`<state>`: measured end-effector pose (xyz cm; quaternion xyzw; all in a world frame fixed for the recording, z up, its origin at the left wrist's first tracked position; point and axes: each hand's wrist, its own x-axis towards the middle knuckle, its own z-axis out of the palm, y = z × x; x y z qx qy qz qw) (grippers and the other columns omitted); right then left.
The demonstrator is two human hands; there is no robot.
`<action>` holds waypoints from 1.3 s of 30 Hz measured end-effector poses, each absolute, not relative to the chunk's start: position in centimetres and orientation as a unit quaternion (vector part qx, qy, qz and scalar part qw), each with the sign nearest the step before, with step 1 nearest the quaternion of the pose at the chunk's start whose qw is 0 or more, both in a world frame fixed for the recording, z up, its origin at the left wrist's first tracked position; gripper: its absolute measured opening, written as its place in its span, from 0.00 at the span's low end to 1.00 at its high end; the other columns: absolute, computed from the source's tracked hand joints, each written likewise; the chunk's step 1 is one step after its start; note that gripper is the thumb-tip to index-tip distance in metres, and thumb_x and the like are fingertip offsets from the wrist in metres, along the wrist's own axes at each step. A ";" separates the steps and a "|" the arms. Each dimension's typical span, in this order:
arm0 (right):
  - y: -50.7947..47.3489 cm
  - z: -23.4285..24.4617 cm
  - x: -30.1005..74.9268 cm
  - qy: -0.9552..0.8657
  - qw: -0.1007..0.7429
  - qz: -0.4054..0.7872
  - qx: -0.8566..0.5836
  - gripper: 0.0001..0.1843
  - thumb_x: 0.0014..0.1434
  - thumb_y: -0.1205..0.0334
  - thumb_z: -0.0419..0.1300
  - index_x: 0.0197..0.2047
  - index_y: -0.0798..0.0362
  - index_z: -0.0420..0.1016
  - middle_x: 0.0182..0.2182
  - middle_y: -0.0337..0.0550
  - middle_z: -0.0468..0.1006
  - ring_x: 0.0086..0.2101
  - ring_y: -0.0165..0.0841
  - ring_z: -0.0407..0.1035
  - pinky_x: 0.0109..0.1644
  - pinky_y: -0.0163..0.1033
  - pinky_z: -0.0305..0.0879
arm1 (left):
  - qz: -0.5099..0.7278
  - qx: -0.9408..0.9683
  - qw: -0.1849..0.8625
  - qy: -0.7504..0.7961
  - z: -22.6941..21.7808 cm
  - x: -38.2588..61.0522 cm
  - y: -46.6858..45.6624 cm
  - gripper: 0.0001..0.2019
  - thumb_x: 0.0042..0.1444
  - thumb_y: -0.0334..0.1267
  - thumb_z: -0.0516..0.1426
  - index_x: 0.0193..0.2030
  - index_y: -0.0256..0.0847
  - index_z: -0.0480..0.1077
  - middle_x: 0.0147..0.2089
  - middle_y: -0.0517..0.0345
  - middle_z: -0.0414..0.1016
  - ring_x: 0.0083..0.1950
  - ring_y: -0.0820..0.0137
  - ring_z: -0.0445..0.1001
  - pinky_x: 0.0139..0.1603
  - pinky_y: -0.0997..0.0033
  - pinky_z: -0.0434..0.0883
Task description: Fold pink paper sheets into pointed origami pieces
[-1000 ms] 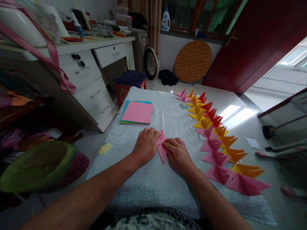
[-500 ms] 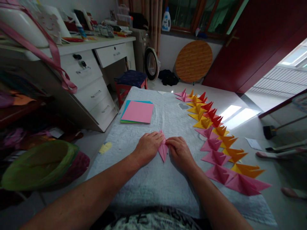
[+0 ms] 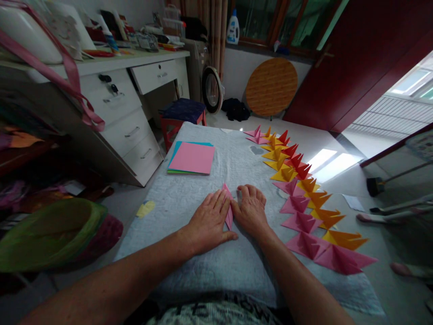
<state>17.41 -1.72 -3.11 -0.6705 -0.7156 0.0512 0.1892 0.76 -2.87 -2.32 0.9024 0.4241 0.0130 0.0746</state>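
A narrow, folded piece of pink origami paper [image 3: 229, 217] lies on the cloth-covered table [image 3: 199, 275], pointing away from me. My left hand [image 3: 210, 217] rests flat across its left side, fingers stretched out and thumb pointing right below them. Its fingers hide part of the paper. On the other side, my right hand [image 3: 251, 208] lies palm down with its thumb at the paper's right edge and its fingers spread on the cloth. Beyond my hands sits a stack of square paper [image 3: 192, 158], pink on top with blue and green sheets showing beneath.
Rows of folded paper cranes in pink [image 3: 302, 222], yellow [image 3: 284, 173] and red [image 3: 299, 166] line the table's right side. A green-lined basket [image 3: 50, 234] stands at the left on the floor. Behind are a stool [image 3: 184, 111] and a white desk [image 3: 131, 131].
My left hand has flattened and spread over the pink paper, its thumb now showing. My right fingers have let go of the paper's edge and opened onto the cloth. The paper looks narrower.
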 end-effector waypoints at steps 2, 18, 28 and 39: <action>-1.7 -3.2 17.4 -0.715 0.187 0.044 -0.672 0.22 0.62 0.55 0.58 0.58 0.49 0.67 0.55 0.53 0.70 0.54 0.49 0.61 0.58 0.54 0.54 | 0.000 0.900 0.083 0.428 -2.3 0.8 -3.0 0.51 0.56 0.72 0.48 0.72 0.29 0.52 0.76 0.32 0.47 0.77 0.48 0.45 0.74 0.49 0.43; -1.5 -3.7 17.9 -0.721 0.173 0.040 -0.670 0.32 0.62 0.61 0.56 0.69 0.41 0.61 0.56 0.51 0.68 0.54 0.49 0.60 0.60 0.58 0.52 | -0.004 0.892 0.045 0.450 -1.1 1.0 -4.1 0.49 0.54 0.69 0.54 0.69 0.26 0.59 0.71 0.29 0.59 0.74 0.43 0.54 0.74 0.45 0.45; -1.9 -3.3 18.1 -0.771 0.160 0.034 -0.615 0.20 0.66 0.61 0.56 0.58 0.34 0.74 0.61 0.48 0.65 0.59 0.50 0.54 0.62 0.59 0.51 | -0.015 0.896 0.039 0.442 -1.2 1.0 -4.1 0.47 0.56 0.68 0.54 0.70 0.30 0.58 0.71 0.29 0.57 0.74 0.41 0.53 0.72 0.44 0.48; -1.5 -2.9 18.2 -0.788 0.126 0.046 -0.600 0.25 0.65 0.63 0.54 0.63 0.33 0.70 0.64 0.47 0.65 0.61 0.50 0.56 0.62 0.59 0.51 | 0.016 0.912 0.022 0.408 -2.0 0.9 -4.3 0.41 0.60 0.65 0.52 0.70 0.34 0.60 0.73 0.38 0.57 0.76 0.53 0.49 0.74 0.52 0.46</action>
